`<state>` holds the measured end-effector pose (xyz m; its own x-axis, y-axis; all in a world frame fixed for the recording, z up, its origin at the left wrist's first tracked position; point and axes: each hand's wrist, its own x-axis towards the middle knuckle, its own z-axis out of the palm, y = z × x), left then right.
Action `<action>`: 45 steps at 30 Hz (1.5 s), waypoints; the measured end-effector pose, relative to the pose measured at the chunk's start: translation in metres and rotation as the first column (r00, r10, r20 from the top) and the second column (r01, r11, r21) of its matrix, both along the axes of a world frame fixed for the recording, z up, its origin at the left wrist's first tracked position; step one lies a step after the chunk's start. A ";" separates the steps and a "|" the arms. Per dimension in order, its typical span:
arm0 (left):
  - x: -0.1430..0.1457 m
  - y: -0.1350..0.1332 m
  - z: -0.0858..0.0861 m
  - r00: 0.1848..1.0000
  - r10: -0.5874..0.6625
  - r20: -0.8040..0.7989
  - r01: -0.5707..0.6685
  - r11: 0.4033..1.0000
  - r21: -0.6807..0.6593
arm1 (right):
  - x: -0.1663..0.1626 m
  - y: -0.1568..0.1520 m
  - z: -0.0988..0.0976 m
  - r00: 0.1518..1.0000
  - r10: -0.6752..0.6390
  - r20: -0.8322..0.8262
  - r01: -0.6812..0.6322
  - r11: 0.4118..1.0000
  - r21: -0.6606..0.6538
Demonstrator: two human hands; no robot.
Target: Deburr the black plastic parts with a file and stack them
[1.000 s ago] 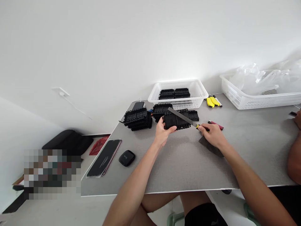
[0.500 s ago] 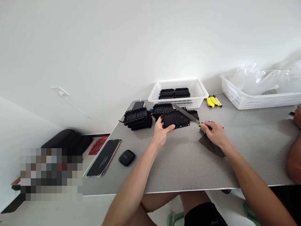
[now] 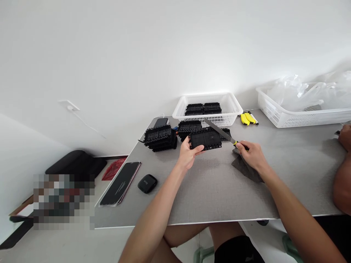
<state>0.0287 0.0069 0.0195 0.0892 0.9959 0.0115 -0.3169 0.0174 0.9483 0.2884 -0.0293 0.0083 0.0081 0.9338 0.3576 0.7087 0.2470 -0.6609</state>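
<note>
**Black panel [image 3: 206, 140] pinched in the left grip [image 3: 188, 155], file [image 3: 218, 130] across its far corner**

Dark-screened phone [image 3: 120, 183] out on the left, lying flat by the edge of the grey surface [image 3: 211, 199], and a rounded black case [image 3: 147, 183] just beside it. Behind them, a stack of ribbed black panels [image 3: 158, 137]. Now the left grip: closed on the black panel, thumb along the lower edge, fingers around the left end, so nearly all of the panel juts out to the right, tilted towards the wearer. Behind that, more panels lie in a white basket [image 3: 233, 109]. Over comes the file's blade, slanting past the panel's upper right corner; whether metal meets plastic, you cannot tell from here. Its handle sits snug in the right grip [image 3: 251, 155], closed around it, with a dark cloth [image 3: 245, 168] beneath. Beyond, yellow-handled tools [image 3: 247, 118], then a second white basket [image 3: 298, 117] with clear bags [image 3: 297, 93], and at far right a co-worker's hand [image 3: 344, 138].
</note>
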 end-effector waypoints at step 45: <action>0.001 0.000 -0.003 0.999 -0.042 -0.002 0.042 0.999 -0.007 | -0.006 0.002 -0.004 0.918 -0.042 -0.394 -0.014 0.990 -0.138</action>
<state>0.0296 0.0071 0.0160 0.1307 0.9914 0.0048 -0.3136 0.0367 0.9489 0.2825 -0.0277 0.0043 0.1362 0.9716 0.1933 0.3857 0.1277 -0.9137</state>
